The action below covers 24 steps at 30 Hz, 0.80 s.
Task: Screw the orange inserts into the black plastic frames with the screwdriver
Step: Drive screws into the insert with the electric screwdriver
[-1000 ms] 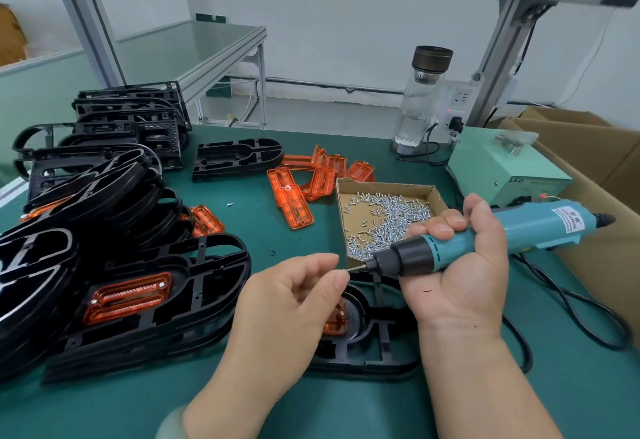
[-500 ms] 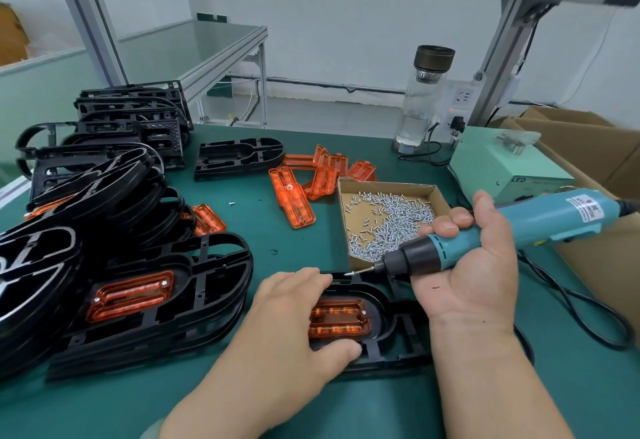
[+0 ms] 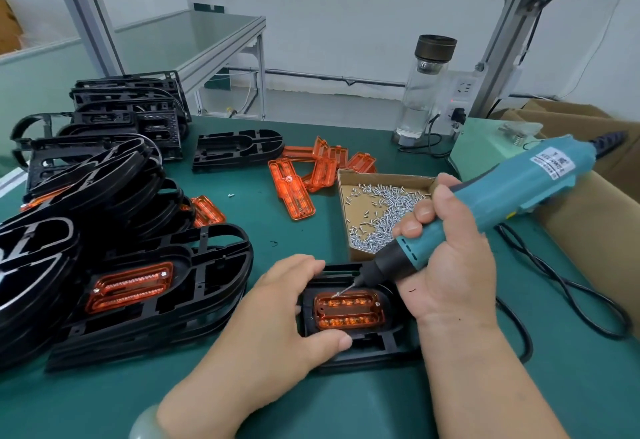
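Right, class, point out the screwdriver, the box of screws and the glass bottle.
Screwdriver (image 3: 512, 192): head view, its teal body.
Box of screws (image 3: 388, 178): head view, its far cardboard wall.
Bottle (image 3: 420, 99): head view, its clear glass body.

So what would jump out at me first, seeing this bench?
Probably the teal screwdriver gripped in the right hand, its tip down on the bright orange insert seated in a black frame that the left hand holds at front centre. Then the stack of black frames at left, and the cardboard box of silver screws behind the hands.
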### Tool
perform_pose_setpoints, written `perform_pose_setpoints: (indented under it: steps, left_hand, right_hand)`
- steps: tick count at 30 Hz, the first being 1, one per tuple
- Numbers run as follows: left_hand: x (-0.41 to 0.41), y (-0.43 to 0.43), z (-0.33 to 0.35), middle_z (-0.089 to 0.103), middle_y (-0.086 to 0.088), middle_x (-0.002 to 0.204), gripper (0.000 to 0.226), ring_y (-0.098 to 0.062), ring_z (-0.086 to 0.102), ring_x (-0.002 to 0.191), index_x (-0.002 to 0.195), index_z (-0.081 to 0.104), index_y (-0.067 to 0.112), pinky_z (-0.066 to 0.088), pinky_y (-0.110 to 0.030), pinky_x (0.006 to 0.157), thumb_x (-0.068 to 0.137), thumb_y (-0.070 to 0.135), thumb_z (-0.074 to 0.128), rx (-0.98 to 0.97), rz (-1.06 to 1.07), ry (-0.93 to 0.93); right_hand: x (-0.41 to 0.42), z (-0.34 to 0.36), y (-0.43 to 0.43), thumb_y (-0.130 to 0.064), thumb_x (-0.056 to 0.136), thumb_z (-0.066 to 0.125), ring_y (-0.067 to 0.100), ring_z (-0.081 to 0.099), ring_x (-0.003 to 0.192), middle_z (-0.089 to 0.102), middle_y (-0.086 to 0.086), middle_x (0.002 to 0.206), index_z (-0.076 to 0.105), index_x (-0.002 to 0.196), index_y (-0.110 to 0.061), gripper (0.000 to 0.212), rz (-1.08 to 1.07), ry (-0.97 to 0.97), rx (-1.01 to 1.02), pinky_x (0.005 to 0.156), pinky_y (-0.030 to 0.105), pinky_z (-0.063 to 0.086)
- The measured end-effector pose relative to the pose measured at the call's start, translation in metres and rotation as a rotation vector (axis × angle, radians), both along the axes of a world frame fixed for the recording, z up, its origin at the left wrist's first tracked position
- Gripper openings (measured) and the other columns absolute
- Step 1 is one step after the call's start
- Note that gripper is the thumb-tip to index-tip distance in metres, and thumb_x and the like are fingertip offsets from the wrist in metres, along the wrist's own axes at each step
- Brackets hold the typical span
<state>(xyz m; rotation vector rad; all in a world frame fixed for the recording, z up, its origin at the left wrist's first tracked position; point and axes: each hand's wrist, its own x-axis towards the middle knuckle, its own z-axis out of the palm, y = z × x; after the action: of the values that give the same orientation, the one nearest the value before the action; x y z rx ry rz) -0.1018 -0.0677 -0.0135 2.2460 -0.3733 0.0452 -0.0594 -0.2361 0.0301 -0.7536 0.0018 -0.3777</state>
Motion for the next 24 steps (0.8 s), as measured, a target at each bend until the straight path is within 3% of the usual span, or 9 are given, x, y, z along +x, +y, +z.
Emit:
perform_pose_setpoints:
  steps: [6,9,12,17,24]
  left_hand:
    - [0.001,-0.001,-0.002,0.029,0.037,0.138,0.073,0.026,0.026,0.121,0.136,0.044,0.036,0.029,0.002,0.096,0.071,0.037,0.078,-0.053,-0.064,0.021]
    - [0.0,-0.003,-0.002,0.029,0.037,0.137,0.071,0.024,0.027,0.121,0.135,0.045,0.037,0.029,0.001,0.097,0.071,0.039,0.076,-0.038,-0.043,0.0]
    - [-0.002,-0.004,-0.001,0.034,0.039,0.121,0.067,0.018,0.036,0.113,0.13,0.049,0.038,0.035,-0.007,0.095,0.069,0.047,0.074,0.002,0.008,-0.02]
    - [-0.006,-0.004,0.0,0.047,0.026,0.097,0.054,0.01,0.045,0.092,0.115,0.062,0.035,0.041,-0.01,0.078,0.067,0.058,0.069,0.097,0.06,-0.053]
    - [-0.009,-0.005,0.004,0.05,0.019,0.08,0.058,0.005,0.052,0.073,0.103,0.067,0.034,0.042,-0.012,0.063,0.055,0.066,0.066,0.081,0.107,-0.016]
  right_hand:
    - [-0.002,-0.002,0.007,-0.014,0.081,0.059,0.01,0.045,0.048,0.048,-0.003,0.059,0.057,0.098,-0.017,0.018,0.013,-0.037,-0.079,0.05,0.02,0.043]
    - [-0.003,-0.002,0.009,-0.014,0.082,0.059,0.01,0.046,0.046,0.049,-0.003,0.058,0.057,0.098,-0.017,0.017,-0.001,-0.036,-0.122,0.05,0.02,0.043]
    - [-0.004,-0.002,0.01,-0.014,0.081,0.059,0.011,0.046,0.046,0.049,-0.003,0.058,0.058,0.097,-0.018,0.016,-0.013,-0.04,-0.149,0.05,0.021,0.043]
    - [-0.007,0.0,0.011,-0.014,0.082,0.059,0.01,0.048,0.045,0.05,-0.004,0.055,0.058,0.097,-0.017,0.016,-0.027,-0.052,-0.197,0.05,0.021,0.043]
    - [-0.008,0.002,0.011,-0.014,0.082,0.059,0.01,0.047,0.046,0.049,-0.004,0.056,0.058,0.098,-0.018,0.016,-0.015,-0.054,-0.193,0.05,0.021,0.043]
